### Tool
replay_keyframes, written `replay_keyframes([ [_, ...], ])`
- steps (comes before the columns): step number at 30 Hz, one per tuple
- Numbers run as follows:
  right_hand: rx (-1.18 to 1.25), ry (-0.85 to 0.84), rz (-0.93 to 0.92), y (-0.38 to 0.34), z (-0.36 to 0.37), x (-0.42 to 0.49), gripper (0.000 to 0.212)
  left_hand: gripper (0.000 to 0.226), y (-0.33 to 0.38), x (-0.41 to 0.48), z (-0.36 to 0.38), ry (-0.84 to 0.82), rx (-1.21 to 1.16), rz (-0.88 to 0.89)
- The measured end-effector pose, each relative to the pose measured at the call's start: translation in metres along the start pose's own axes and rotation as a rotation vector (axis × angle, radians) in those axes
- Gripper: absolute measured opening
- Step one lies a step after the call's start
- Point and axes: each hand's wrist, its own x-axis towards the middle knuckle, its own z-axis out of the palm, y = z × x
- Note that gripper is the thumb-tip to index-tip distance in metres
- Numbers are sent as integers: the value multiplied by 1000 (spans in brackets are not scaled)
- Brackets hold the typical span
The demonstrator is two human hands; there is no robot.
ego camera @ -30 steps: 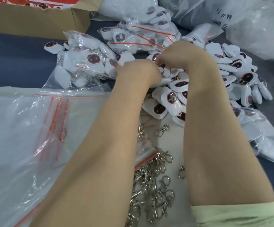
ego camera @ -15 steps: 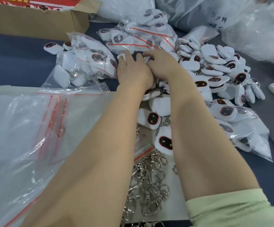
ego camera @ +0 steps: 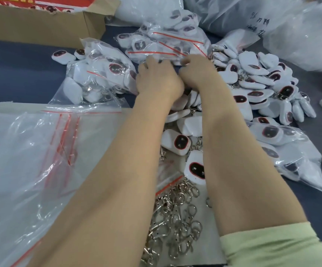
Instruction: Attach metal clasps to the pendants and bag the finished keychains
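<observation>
Head view, and both arms are stretched well forward, forearms almost parallel, backs of the hands up. The left hand [ego camera: 156,79] and the right hand [ego camera: 195,73] sit pressed side by side, touching at the heel. The left hand's fingers reach out fairly straight, tips resting on the near edge of a filled zip bag [ego camera: 164,46] of white pendants just ahead of it. The right hand's fingers curl down and under at the same bag edge; whether they grip anything cannot be told, the fingertips are hidden. A pale green sleeve [ego camera: 272,245] covers the right upper arm. Right of the right hand spreads the loose heap of pendants [ego camera: 252,81], white with dark red-rimmed faces, several with metal rings on. More pendants lie under and between the forearms, one face-up pendant [ego camera: 195,168] beside the right forearm. Nearer the elbows, between the arms, lies the pile of metal clasps [ego camera: 179,218]. Left of the left hand sits another filled bag [ego camera: 98,74]; left of the left forearm, a stack of empty zip bags [ego camera: 31,151] with red seal strips. All of it on a dark blue tabletop [ego camera: 11,74], with a cardboard box [ego camera: 40,26] far ahead to the left and large plastic sacks [ego camera: 301,35] ahead to the right.
</observation>
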Motion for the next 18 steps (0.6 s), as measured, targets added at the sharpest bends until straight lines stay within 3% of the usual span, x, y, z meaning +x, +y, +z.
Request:
replay_keyframes([
  [4,-29,-117,-18,-1,1,-2,38,44,-4,1,4,-147,82,39],
  [6,-8,-106,-34,-1,-6,-4,24,32,-2,1,1,-192,40,65],
  [8,20,-97,-54,-2,-9,-8,23,13,2,-7,-5,-240,47,111],
  [13,111,-100,-85,-3,-14,-34,29,15,-9,-26,-21,-178,-234,131],
  [18,324,82,-68,-2,-14,-68,32,35,-24,-57,-48,-23,-363,102],
])
